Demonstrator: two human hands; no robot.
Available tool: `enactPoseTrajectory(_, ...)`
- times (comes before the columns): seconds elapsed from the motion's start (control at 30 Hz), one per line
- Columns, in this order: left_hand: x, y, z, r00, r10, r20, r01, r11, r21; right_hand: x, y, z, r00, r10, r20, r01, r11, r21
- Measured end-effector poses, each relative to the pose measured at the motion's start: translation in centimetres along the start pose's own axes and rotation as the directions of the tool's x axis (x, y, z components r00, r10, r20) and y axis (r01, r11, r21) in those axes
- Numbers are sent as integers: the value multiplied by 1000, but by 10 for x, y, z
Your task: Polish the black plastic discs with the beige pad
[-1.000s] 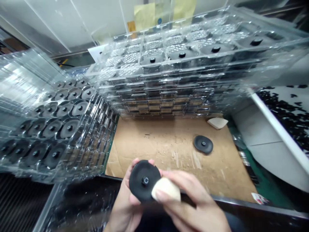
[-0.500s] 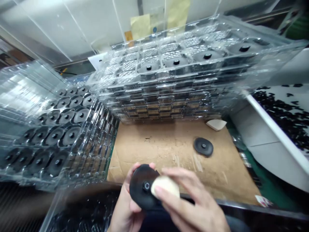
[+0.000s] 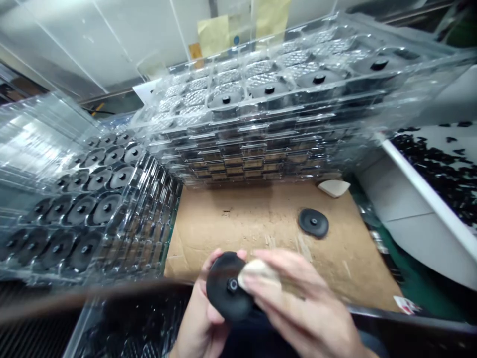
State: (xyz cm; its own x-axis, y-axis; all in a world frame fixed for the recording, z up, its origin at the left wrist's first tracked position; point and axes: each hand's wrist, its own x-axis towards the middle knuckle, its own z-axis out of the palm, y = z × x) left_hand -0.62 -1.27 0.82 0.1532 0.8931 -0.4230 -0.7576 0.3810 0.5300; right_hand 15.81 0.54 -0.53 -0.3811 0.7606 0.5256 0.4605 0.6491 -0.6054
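Black and cream against scuffed brown
A black disc (image 3: 225, 286) and a cream sponge (image 3: 259, 272) stand out over brown cardboard (image 3: 238, 223); clear trays (image 3: 261, 134) show black discs (image 3: 102, 209) and silvery dimpled patches (image 3: 257, 68), with yellow notes (image 3: 212, 30) behind and black scraps (image 3: 428, 159) beside green matting (image 3: 413, 268).

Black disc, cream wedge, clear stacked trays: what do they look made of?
The black disc in the left hand: moulded rubber or plastic, dull surface; can't tell which. The cream wedge in the right hand: probably foam sponge, matte and rounded. The stacked trays: thin formed plastic, glossy, see-through pockets.
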Motion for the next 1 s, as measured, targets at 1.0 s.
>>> enactPoseTrajectory(1.0, 13, -18, -11, 991, -77, -114, 54, 980, -189, -28, 8, 10, 530, 807, 259, -762, 320, 563)
